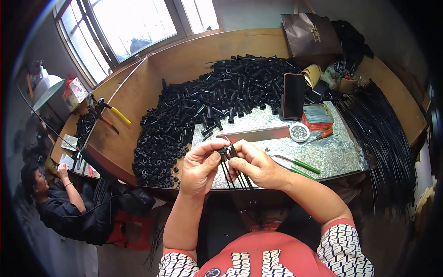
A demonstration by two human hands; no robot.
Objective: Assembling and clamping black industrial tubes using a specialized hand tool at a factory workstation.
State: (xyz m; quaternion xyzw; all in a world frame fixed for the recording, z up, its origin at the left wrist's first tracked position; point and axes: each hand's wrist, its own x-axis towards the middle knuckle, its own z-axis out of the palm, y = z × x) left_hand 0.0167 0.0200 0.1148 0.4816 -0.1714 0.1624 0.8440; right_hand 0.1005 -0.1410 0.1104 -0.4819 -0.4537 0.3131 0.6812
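Above the near edge of the stone worktop, my hands meet over a small bundle of parts. My left hand (199, 167) is closed, its thumb and fingers pinching a small round black fitting (223, 150). Several thin black rods (241, 181) hang down from the fitting between the hands. Pressed together around the upper ends of these rods are the thumb and forefinger of my right hand (259, 167). The exact joint between rods and fitting is covered by my fingertips. Just right of my right hand lie green-handled pliers (305, 166) on the stone slab.
A heap of black tubular parts (198, 108) fills the wooden bin. On the stone slab (332, 159) are a metal bar (258, 134), phone (293, 97), round dish (299, 132), red box (318, 121) and screwdriver (325, 134). Long black rods (380, 134) lie right. Another person (69, 198) sits left.
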